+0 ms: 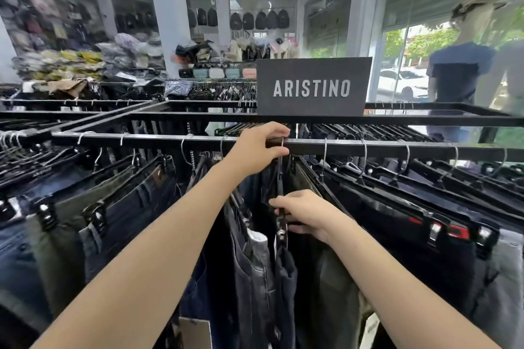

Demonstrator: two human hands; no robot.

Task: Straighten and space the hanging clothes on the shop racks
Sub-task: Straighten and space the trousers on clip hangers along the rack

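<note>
A black metal rack rail [368, 147] runs across the view with many trousers and jeans hanging from black clip hangers. My left hand [255, 150] is up at the rail and pinches the wire hook [282, 142] of one hanger. Lower down, my right hand [303, 211] grips the black clip bar [281, 218] of that same hanger, which carries a dark pair of trousers [285, 278]. Grey jeans [252, 263] hang just to the left of it. Olive trousers [331, 278] hang to the right, partly behind my right forearm.
A black sign reading ARISTINO [312, 88] stands on the rack frame behind the rail. More racks [85, 103] and heaps of folded clothes [71, 65] fill the back left. A dressed mannequin [459, 71] stands by the window at the right.
</note>
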